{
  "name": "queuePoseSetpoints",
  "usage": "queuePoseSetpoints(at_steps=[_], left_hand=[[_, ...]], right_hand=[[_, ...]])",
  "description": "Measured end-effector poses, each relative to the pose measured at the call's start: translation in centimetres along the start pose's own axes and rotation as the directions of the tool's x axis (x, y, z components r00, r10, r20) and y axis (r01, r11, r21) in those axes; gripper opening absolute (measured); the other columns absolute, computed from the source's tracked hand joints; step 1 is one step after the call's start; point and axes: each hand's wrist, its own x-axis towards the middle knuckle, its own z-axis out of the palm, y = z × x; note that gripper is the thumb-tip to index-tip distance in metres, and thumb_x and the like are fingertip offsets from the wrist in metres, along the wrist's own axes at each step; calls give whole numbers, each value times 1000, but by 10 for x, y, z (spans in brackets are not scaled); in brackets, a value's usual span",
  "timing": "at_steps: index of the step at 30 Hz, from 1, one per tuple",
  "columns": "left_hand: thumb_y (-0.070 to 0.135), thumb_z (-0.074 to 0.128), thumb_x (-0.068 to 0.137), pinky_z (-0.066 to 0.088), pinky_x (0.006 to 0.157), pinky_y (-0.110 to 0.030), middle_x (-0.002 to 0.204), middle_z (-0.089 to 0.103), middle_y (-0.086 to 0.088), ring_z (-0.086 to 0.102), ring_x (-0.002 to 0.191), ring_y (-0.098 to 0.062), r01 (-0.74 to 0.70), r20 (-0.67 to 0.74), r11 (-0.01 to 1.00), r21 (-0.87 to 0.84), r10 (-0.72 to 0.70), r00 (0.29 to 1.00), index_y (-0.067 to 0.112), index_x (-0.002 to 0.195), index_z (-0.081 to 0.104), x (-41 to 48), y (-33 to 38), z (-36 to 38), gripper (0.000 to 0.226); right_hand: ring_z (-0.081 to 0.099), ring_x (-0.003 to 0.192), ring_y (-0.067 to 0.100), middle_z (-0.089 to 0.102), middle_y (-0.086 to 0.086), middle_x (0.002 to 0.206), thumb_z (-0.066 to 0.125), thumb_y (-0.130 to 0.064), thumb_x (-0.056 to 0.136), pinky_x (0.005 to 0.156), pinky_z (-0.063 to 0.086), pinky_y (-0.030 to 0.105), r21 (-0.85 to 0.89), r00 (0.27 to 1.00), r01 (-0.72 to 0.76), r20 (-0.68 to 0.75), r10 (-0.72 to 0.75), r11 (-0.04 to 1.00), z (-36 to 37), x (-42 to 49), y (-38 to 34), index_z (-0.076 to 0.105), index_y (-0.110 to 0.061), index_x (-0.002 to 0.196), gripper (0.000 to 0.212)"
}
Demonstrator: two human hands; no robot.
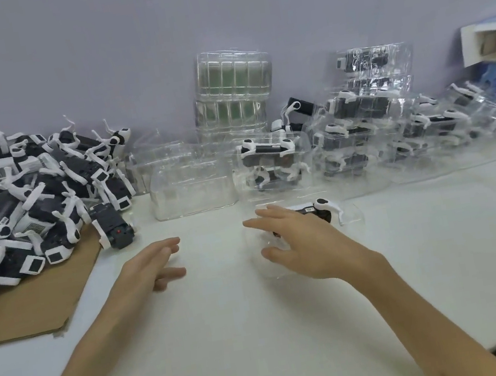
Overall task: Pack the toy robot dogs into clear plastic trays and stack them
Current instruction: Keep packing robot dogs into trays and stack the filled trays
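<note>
In the head view, the right hand (307,243) rests spread-fingered, gripping nothing, on a clear tray (351,220) holding a toy dog (317,211) at frame centre (long axis left-right), while the left hand (155,264), open and empty, hovers nearer the dog pile (30,196) at left.

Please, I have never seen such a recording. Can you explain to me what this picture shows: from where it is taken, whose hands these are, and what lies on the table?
There is no machine here. A camera worn on a person's head looks forward and down at their two bare hands over a white table.

The left hand hovers open and holds nothing. The right hand rests with spread fingers on a clear plastic tray with a black-and-white toy robot dog inside.

At the left, a heap of loose black-and-white toy dogs lies on brown cardboard. At the back are empty clear trays, a tall stack of them, and filled trays stacked at the right.
</note>
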Motion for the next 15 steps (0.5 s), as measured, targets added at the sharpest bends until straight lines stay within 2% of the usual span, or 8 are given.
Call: queuePoseSetpoints(at_steps=[4,6,8,11,15], left_hand=[[23,43,105,45,80,-30,124,66,9,73,91,-9,2,2,1000,14,-2,1000,30,118,64,1,-1,2,26],[22,44,105,45,81,-30,123,66,9,73,91,-9,5,-9,1000,19,-4,1000,29,118,65,1,-1,3,26],[20,44,105,44,81,-31,123,66,8,73,91,-9,7,-17,1000,21,-7,1000,28,117,66,0,-1,3,26],[19,45,105,45,81,-31,122,67,7,73,89,-9,9,-30,1000,25,-9,1000,28,113,67,-2,0,4,25],[18,45,105,45,80,-30,120,67,6,73,88,-7,10,-36,999,39,-9,999,29,111,67,-4,2,5,25]], right_hand=[[8,151,3,22,-13,163,52,-26,100,123,13,42,18,995,-94,-44,95,995,-16,-9,23,38,-41,149,53],[9,151,5,23,-13,163,51,-31,101,123,14,44,2,991,-126,-54,126,992,-15,-12,26,38,-40,149,51],[20,149,10,28,-12,161,51,-41,100,120,16,43,-38,983,-124,-143,118,992,-13,-11,24,40,-39,148,50],[45,133,17,46,-7,146,53,-40,99,111,34,45,19,928,-154,-341,151,988,-22,8,20,49,-31,143,45],[47,131,23,42,3,149,49,-36,100,106,41,45,-13,903,-347,-274,331,938,-43,41,36,42,-21,147,50]])
